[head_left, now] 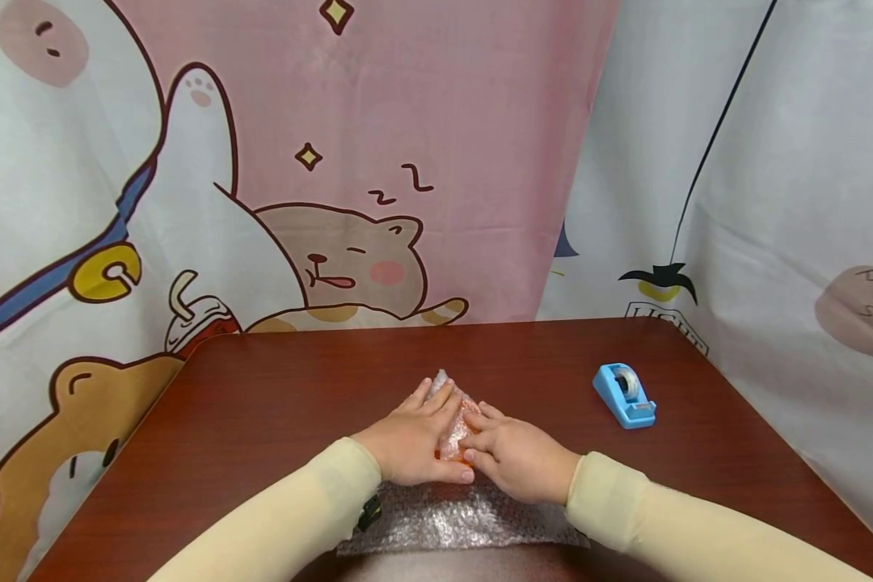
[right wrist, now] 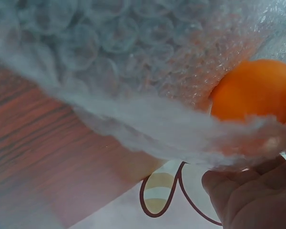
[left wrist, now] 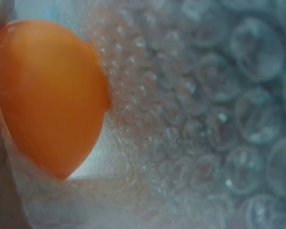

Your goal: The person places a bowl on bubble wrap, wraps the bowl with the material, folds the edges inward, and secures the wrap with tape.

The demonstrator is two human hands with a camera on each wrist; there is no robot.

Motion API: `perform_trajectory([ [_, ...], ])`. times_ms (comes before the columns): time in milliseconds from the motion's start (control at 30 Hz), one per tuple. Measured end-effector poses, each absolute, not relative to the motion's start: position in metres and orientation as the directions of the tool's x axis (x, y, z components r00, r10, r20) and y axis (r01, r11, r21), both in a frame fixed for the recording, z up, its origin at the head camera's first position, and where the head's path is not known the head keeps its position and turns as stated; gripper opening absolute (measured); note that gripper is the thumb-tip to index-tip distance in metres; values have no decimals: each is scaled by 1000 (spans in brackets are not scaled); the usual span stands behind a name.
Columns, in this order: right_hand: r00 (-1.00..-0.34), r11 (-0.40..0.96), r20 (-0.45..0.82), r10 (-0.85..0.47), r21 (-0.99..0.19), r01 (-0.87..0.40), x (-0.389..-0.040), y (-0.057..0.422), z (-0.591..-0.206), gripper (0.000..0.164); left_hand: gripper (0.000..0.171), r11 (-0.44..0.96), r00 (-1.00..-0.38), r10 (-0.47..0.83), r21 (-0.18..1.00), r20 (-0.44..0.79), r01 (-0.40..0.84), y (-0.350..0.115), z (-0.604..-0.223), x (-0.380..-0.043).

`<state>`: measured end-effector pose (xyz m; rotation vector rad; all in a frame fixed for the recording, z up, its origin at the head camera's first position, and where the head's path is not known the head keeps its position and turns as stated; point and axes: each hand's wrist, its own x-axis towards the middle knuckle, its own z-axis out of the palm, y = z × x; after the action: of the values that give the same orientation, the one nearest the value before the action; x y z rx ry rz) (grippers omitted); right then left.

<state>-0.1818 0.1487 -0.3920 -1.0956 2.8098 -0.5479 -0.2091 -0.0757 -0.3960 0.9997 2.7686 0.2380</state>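
A sheet of clear bubble wrap (head_left: 473, 521) lies near the front of the table, its far part folded up over a smooth, rounded orange object (left wrist: 52, 90). My left hand (head_left: 415, 436) rests on the folded wrap from the left, fingers spread and pointing away. From the right, my right hand (head_left: 520, 457) touches the wrapped bundle with its fingers extended. In the right wrist view, the orange object (right wrist: 252, 90) shows between layers of wrap, with the right fingers (right wrist: 248, 181) close against the outer layer. Much of the object is hidden by wrap and hands.
A light blue tape dispenser (head_left: 626, 396) with a roll of clear tape stands at the right on the dark red-brown table (head_left: 298, 380). Behind the table hangs a cartoon-printed cloth (head_left: 480, 162). A small dark item (head_left: 369, 512) shows beneath the left cuff.
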Motion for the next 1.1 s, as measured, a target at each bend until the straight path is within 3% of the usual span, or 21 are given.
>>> perform_trajectory([
  [300,-746,672,43,-665,-402,-622,-181,154,-388,36,112,779,-775,621,208,-117,592,-71,-397,-207],
  [767,-922,806,13,-387,-482,-345,-181,165,-386,49,115,805,-802,586,200,-118,559,-66,-397,-207],
  [1100,-958,879,-111,-265,-436,-193,-185,177,-381,48,116,822,-820,559,213,-122,529,-65,-396,-210],
])
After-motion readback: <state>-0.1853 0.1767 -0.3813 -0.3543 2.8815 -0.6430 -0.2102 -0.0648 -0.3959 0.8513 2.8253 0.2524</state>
